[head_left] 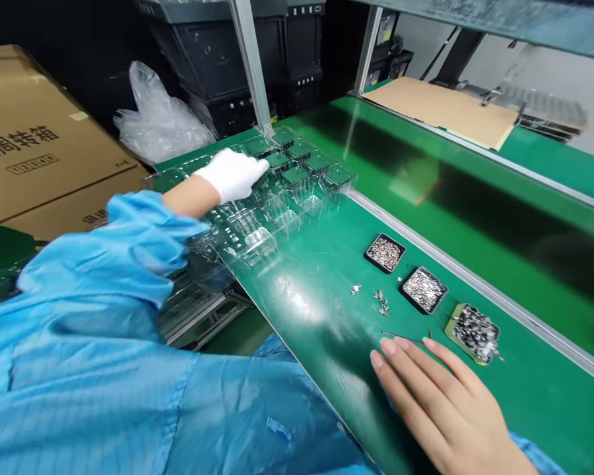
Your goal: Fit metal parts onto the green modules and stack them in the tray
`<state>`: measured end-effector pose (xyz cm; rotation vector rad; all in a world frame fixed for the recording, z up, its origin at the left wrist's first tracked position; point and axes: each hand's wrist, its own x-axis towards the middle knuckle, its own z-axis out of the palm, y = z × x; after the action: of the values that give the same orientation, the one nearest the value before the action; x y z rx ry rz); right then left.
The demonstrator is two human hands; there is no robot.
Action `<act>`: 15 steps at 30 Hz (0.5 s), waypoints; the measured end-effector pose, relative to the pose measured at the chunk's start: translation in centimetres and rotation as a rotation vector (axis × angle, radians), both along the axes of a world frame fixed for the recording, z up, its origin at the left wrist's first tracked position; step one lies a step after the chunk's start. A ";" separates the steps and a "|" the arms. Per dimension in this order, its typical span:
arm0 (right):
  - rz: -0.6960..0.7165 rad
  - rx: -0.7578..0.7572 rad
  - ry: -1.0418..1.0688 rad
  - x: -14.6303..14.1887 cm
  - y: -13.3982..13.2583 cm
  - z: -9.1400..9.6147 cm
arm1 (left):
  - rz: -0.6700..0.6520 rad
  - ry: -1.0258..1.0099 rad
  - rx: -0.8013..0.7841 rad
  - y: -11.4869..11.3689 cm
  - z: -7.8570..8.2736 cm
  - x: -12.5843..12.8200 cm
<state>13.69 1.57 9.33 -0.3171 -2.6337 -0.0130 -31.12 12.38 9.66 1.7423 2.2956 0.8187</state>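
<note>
My left hand (235, 175), in a white glove, reaches over a clear plastic blister tray (277, 221) at the table's far left end. Its fingers are drawn together over the tray's pockets; whatever they grip is hidden beneath them. Dark square pieces (295, 174) sit in several pockets on the tray's far side. Bare, with fingers stretched out, my right hand (448, 406) is low over the green tabletop at the right. Just beyond its fingertips lies a thin dark rod with a bent end, like a hex key (400, 336); I cannot tell whether the fingers touch it.
Three small square containers of metal parts (385, 253) (424, 289) (474, 333) line the metal rail (426, 251). Loose metal bits (381, 302) lie nearby. A cardboard box (44, 145), a plastic bag (161, 119) and black crates (218, 59) stand left, near an upright post (251, 66).
</note>
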 end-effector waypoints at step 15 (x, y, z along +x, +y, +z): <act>-0.253 -0.677 0.082 -2.0 -2.2 -7.6 | -0.957 -0.604 -0.374 -13.1 -10.7 20.8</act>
<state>11.71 -0.67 1.74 -0.8495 -2.4207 0.7968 -10.30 -0.68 -1.07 1.7730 0.9625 0.5396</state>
